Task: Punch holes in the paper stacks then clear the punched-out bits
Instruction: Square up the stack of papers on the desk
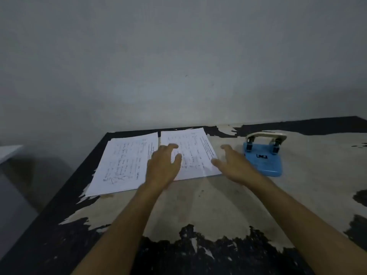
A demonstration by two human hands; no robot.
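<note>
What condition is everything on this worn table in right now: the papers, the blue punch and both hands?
Left stack of white printed paper: flat on the table, untouched.
Right stack of white printed paper: flat, partly under the left hand; contact unclear.
Blue two-hole punch with cream handle: handle raised, no paper in it.
Left hand: open, fingers spread.
Right hand: open, empty, between stack and punch.
Black table with peeling surface: badly worn.

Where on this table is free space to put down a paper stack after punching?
The widest bare patch is the near table, between the two forearms and the near edge. Another lies right of the blue hole punch. The far left is crowded: the left stack and right stack lie side by side, with the left hand and right hand there.
</note>
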